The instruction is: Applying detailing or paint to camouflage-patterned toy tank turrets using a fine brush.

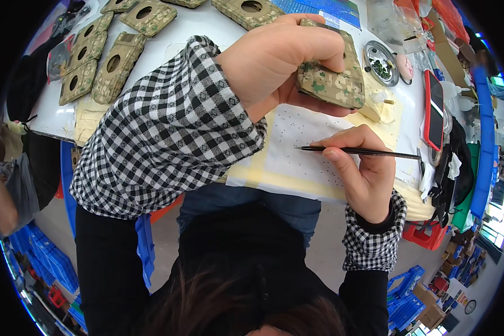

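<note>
My left hand (285, 61) is wrapped round a camouflage-patterned model vehicle hull (333, 81), tilted above the table at the upper middle. Its fingers hide part of the hull. Lower and to the right, my right hand (367, 171) pinches slim black tweezers (375, 151), held almost level with the point to the left. That point hovers over or touches a white sheet (288, 162); I cannot tell which. Many tiny dark specks are scattered across the sheet, beneath both hands.
Several similar camouflage hulls (117, 67) stand at the upper left. A round metal dish (382, 63) with small dark green pieces sits right of my left hand. Beyond it are a red-edged phone (433, 109) and plastic bags (395, 22). A blue mat (325, 11) lies at the back.
</note>
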A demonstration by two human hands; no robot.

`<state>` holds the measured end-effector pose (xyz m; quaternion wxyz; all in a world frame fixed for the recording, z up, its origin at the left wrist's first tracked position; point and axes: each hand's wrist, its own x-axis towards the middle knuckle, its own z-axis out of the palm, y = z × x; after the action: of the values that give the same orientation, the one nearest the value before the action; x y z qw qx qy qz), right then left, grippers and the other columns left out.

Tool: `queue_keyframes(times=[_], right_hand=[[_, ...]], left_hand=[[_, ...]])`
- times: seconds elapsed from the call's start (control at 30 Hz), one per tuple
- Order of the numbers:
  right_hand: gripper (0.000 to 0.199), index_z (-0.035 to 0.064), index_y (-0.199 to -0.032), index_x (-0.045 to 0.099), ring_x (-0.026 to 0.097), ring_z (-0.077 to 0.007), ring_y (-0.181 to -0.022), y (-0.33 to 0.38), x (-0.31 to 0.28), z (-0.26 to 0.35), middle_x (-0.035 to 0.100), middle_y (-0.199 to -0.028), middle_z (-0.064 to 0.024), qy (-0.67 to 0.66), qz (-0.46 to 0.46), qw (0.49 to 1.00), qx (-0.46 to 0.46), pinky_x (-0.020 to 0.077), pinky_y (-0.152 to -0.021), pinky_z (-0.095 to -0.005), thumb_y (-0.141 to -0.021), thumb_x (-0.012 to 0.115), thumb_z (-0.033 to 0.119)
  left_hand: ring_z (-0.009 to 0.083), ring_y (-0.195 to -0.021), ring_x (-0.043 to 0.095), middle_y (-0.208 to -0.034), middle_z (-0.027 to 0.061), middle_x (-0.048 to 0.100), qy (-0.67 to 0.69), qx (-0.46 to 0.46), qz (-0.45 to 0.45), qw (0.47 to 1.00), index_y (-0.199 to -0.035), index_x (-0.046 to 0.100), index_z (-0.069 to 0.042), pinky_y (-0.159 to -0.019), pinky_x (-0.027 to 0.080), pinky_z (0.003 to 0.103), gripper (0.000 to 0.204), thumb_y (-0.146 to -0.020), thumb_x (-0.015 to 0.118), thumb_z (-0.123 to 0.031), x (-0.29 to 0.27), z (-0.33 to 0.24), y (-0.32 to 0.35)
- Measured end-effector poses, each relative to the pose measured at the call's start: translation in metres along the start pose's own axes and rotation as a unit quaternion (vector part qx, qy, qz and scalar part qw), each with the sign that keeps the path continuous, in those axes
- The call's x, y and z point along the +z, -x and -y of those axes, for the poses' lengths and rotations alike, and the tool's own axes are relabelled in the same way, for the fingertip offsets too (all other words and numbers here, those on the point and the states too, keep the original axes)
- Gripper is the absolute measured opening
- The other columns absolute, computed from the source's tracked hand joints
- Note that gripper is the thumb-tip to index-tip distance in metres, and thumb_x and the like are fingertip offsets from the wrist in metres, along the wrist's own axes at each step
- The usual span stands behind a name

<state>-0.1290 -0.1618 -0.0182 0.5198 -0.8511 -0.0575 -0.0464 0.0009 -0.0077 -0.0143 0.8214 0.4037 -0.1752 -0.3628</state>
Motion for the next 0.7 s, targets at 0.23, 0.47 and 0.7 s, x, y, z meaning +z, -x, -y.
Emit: queue_keyframes(times=[0.23, 0.47, 0.7], right_hand=[[0.007, -0.0027, -0.084, 0.064, 0.057, -0.0117, -0.069, -0.0005, 0.0009, 0.0016, 0.063, -0.075, -0.0064, 0.009, -0.005, 1.000, 0.009, 0.0452, -0.064, -0.0237, -0.081, 0.068, 0.002], [0.007, -0.0025, -0.084, 0.064, 0.057, -0.0117, -0.068, -0.0001, -0.0001, 0.0002, 0.063, -0.075, -0.0063, 0.014, -0.004, 1.000, 0.001, 0.0452, -0.064, -0.0238, -0.081, 0.068, 0.002], [0.007, -0.0024, -0.084, 0.064, 0.057, -0.0113, -0.068, 0.0000, -0.0001, -0.0011, 0.063, -0.074, -0.0060, 0.013, -0.005, 1.000, 0.005, 0.0451, -0.064, -0.0235, -0.081, 0.068, 0.003]], left_hand=[[0.0222, -0.091, 0.060, -0.095, 0.0093, 0.050, -0.004, 0.003, 0.008, 1.000, -0.098, 0.044, 0.003, -0.073, 0.060, 0.037, 0.028, -0.078, 0.060, -0.008, -0.0007, 0.0004, -0.0001], [0.0230, -0.091, 0.060, -0.094, 0.0091, 0.051, -0.006, -0.006, 0.008, 1.000, -0.095, 0.047, 0.001, -0.072, 0.060, 0.037, 0.024, -0.078, 0.060, -0.009, 0.0003, -0.0007, -0.0004], [0.0223, -0.091, 0.059, -0.093, 0.0087, 0.050, -0.005, -0.004, 0.007, 1.000, -0.095, 0.048, 0.002, -0.072, 0.060, 0.037, 0.023, -0.077, 0.060, -0.009, 0.0006, -0.0009, 0.0003]])
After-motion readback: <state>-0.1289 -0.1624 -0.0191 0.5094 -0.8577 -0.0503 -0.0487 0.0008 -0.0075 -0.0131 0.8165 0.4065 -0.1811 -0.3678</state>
